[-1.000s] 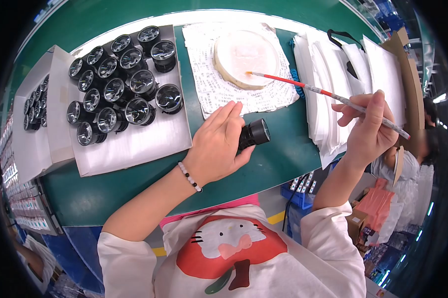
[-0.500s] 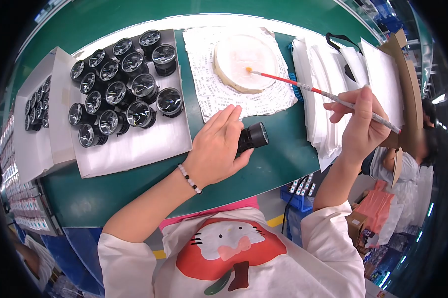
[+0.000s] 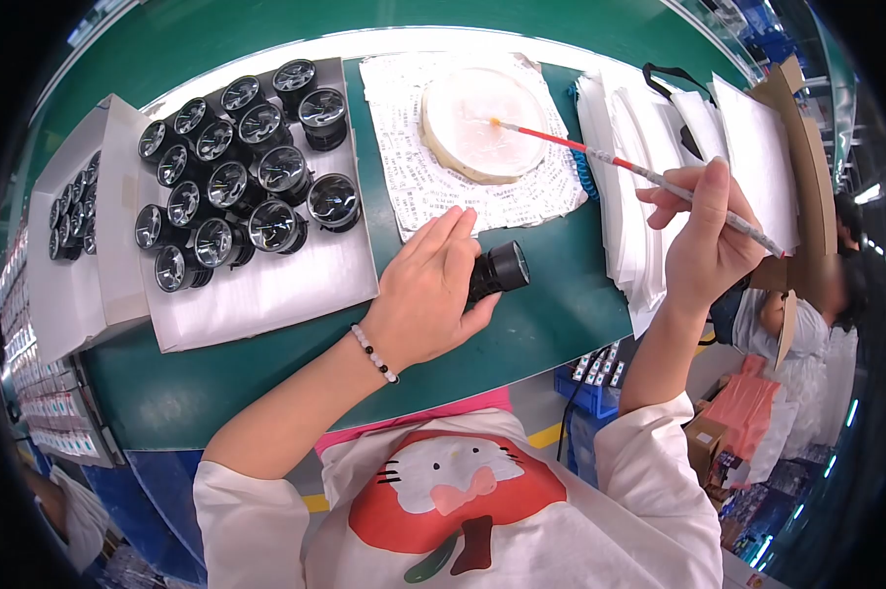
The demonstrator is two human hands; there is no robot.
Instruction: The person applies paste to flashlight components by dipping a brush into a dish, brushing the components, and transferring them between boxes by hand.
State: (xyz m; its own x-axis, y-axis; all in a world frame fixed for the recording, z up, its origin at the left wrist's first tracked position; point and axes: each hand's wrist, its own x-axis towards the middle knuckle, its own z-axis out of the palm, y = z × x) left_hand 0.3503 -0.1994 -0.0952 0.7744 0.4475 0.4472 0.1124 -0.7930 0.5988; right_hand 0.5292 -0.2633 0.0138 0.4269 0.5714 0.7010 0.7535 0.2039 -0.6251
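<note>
My left hand [image 3: 428, 285] is closed around a black flashlight head [image 3: 502, 270], which lies on its side against the green table, its round end facing right. In my right hand [image 3: 715, 231] a thin paintbrush [image 3: 600, 155] with a red and wrapped whitish handle is pinched between thumb and fingers. Its orange-yellow tip rests on or just over a round whitish dish [image 3: 453, 108]; I cannot tell if they touch. Under the dish lies a sheet of printed paper [image 3: 389, 128].
A white box tray [image 3: 296, 299] of upright black flashlight heads [image 3: 229, 184] is at left, with another box [image 3: 65, 304] of small ones beyond. White sheets [image 3: 625, 206] and a cardboard box [image 3: 811, 177] stand at right. Another person's sleeve [image 3: 801, 334] shows at far right.
My right hand has shifted slightly left and up with the paintbrush, and the tip has moved a little upward on the dish. My left hand stays in place.
</note>
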